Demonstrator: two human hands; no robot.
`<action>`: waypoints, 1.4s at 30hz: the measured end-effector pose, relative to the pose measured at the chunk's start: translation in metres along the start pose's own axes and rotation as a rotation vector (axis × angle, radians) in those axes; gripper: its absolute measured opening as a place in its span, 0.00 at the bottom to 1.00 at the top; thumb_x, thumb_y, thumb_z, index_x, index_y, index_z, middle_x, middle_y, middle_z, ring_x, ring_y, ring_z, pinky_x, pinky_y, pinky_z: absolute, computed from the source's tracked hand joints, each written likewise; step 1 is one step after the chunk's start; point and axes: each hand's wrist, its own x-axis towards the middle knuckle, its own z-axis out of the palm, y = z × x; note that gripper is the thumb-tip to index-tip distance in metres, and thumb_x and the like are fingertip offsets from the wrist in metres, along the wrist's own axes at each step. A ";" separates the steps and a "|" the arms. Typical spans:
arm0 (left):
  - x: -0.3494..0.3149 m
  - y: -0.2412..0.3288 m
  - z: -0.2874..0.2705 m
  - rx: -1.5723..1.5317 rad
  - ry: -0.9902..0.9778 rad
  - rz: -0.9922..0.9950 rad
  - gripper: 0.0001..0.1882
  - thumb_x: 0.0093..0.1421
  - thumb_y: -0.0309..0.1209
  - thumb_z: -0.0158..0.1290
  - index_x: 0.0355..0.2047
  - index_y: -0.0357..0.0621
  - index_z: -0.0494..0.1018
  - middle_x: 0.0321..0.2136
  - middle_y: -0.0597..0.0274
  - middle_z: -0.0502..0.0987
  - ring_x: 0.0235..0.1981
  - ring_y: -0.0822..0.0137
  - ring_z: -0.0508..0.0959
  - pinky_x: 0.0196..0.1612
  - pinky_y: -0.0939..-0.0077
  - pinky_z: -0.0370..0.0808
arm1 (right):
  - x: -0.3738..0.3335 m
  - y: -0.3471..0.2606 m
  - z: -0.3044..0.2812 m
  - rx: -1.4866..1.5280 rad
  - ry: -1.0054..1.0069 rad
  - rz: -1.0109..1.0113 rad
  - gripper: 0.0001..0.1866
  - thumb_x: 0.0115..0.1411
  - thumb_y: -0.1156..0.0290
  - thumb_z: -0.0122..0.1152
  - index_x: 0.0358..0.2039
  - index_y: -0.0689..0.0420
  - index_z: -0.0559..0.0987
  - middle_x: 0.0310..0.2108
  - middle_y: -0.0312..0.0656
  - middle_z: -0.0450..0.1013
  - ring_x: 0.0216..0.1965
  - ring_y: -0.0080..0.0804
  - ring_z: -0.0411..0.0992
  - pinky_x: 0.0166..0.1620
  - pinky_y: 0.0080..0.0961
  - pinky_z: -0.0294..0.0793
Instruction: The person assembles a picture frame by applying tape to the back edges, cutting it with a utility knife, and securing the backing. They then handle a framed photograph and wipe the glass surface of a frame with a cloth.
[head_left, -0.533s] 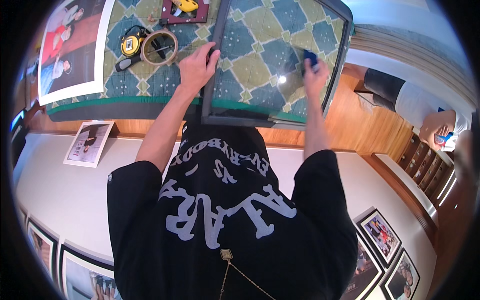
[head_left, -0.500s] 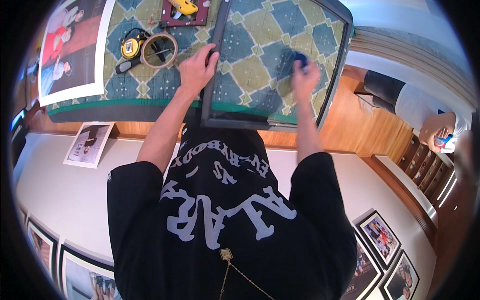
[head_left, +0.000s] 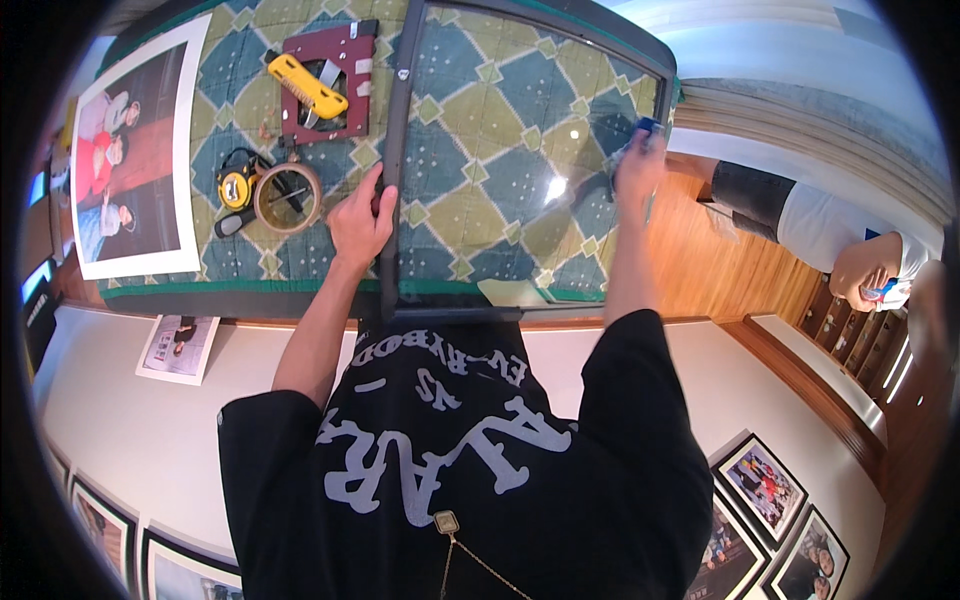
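Observation:
A dark grey picture frame point(head_left: 391, 190) with a clear pane point(head_left: 490, 150) lies on a table with a quilted green patterned cover point(head_left: 225, 95). At the frame's left bar, my left hand point(head_left: 362, 218) grips the edge between thumb and fingers. My right hand point(head_left: 640, 178) is closed round a dark blue cloth point(head_left: 648, 126), partly hidden by the fingers, and presses it on the pane near the right bar. Light glints off the pane between the two hands.
Left of the frame lie a tape roll point(head_left: 263, 205), a yellow tape measure point(head_left: 236, 188), a yellow utility knife point(head_left: 305, 85) on a small maroon frame point(head_left: 360, 100), and a large photo print point(head_left: 140, 160). Another person point(head_left: 820, 220) is at the right. Framed photos point(head_left: 762, 487) stand behind me.
My right hand has moved the cloth right across the pane to near its right edge. My left hand stays on the left bar. The whole view has shifted, showing more of the table's far side.

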 end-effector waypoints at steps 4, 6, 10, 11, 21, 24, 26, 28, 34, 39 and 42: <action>0.000 0.000 0.000 0.025 -0.015 0.002 0.20 0.60 0.37 0.56 0.50 0.43 0.75 0.15 0.61 0.72 0.15 0.63 0.74 0.22 0.70 0.70 | -0.106 -0.119 0.078 0.258 -0.216 -0.101 0.07 0.54 0.73 0.57 0.33 0.53 0.81 0.37 0.47 0.77 0.39 0.45 0.75 0.40 0.37 0.73; -0.003 -0.005 0.002 0.034 -0.012 -0.001 0.20 0.60 0.37 0.56 0.50 0.42 0.75 0.15 0.61 0.72 0.15 0.63 0.74 0.22 0.70 0.70 | -0.120 -0.168 0.059 0.429 -0.399 -0.174 0.06 0.56 0.70 0.58 0.34 0.53 0.81 0.35 0.48 0.77 0.37 0.47 0.76 0.40 0.38 0.73; -0.004 -0.004 0.000 0.026 -0.006 -0.008 0.21 0.59 0.35 0.57 0.51 0.40 0.75 0.14 0.62 0.70 0.15 0.63 0.72 0.22 0.70 0.70 | -0.037 -0.117 0.034 0.360 -0.244 -0.070 0.09 0.60 0.66 0.58 0.35 0.55 0.81 0.30 0.50 0.78 0.33 0.50 0.77 0.37 0.39 0.74; -0.005 -0.005 0.000 0.038 -0.004 0.004 0.21 0.59 0.35 0.57 0.51 0.39 0.74 0.14 0.62 0.70 0.14 0.63 0.72 0.22 0.70 0.69 | 0.004 -0.078 0.028 0.225 -0.116 -0.002 0.08 0.58 0.70 0.58 0.37 0.56 0.81 0.28 0.51 0.78 0.31 0.52 0.76 0.35 0.41 0.74; -0.002 0.000 -0.001 0.018 -0.021 -0.006 0.21 0.58 0.32 0.59 0.50 0.39 0.75 0.15 0.62 0.72 0.15 0.64 0.72 0.22 0.72 0.69 | 0.083 0.005 0.072 -0.255 0.066 -0.197 0.17 0.56 0.65 0.63 0.45 0.55 0.80 0.46 0.41 0.77 0.51 0.44 0.70 0.51 0.39 0.71; -0.001 0.001 -0.003 0.012 -0.037 -0.014 0.20 0.57 0.32 0.59 0.50 0.39 0.75 0.18 0.60 0.75 0.16 0.64 0.74 0.22 0.72 0.70 | 0.070 -0.025 0.085 -0.236 0.049 -0.165 0.18 0.57 0.61 0.63 0.45 0.56 0.80 0.43 0.45 0.77 0.47 0.47 0.71 0.49 0.40 0.71; 0.000 0.004 -0.004 -0.003 -0.028 -0.016 0.20 0.57 0.32 0.59 0.50 0.39 0.75 0.19 0.60 0.75 0.16 0.64 0.74 0.22 0.71 0.70 | 0.045 -0.073 0.097 -0.194 -0.009 -0.287 0.19 0.58 0.60 0.62 0.47 0.56 0.80 0.43 0.48 0.77 0.46 0.48 0.72 0.49 0.40 0.71; 0.000 0.004 -0.003 -0.014 -0.011 -0.003 0.20 0.57 0.32 0.60 0.49 0.40 0.75 0.21 0.58 0.76 0.17 0.62 0.74 0.23 0.70 0.70 | 0.010 -0.121 0.120 0.012 0.057 -0.291 0.21 0.59 0.58 0.61 0.49 0.56 0.79 0.42 0.51 0.77 0.44 0.50 0.73 0.48 0.39 0.71; -0.001 0.002 -0.003 -0.003 0.015 0.038 0.20 0.58 0.33 0.59 0.50 0.42 0.75 0.22 0.56 0.77 0.18 0.58 0.75 0.23 0.69 0.71 | -0.026 -0.199 0.143 0.308 -0.225 -0.289 0.20 0.60 0.57 0.61 0.51 0.51 0.79 0.47 0.47 0.73 0.47 0.48 0.72 0.48 0.37 0.71; -0.002 0.000 -0.002 0.034 0.028 0.042 0.18 0.60 0.36 0.58 0.49 0.43 0.76 0.27 0.55 0.80 0.23 0.57 0.79 0.26 0.69 0.74 | -0.032 -0.217 0.146 0.424 -0.448 -0.421 0.19 0.59 0.57 0.60 0.49 0.49 0.79 0.45 0.48 0.73 0.44 0.50 0.72 0.47 0.40 0.71; -0.001 0.002 -0.001 0.047 0.044 0.045 0.18 0.60 0.35 0.58 0.49 0.43 0.76 0.29 0.54 0.81 0.23 0.56 0.80 0.27 0.68 0.75 | -0.036 -0.205 0.136 0.440 -0.533 -0.522 0.17 0.59 0.58 0.59 0.47 0.48 0.80 0.45 0.45 0.74 0.46 0.44 0.71 0.49 0.40 0.65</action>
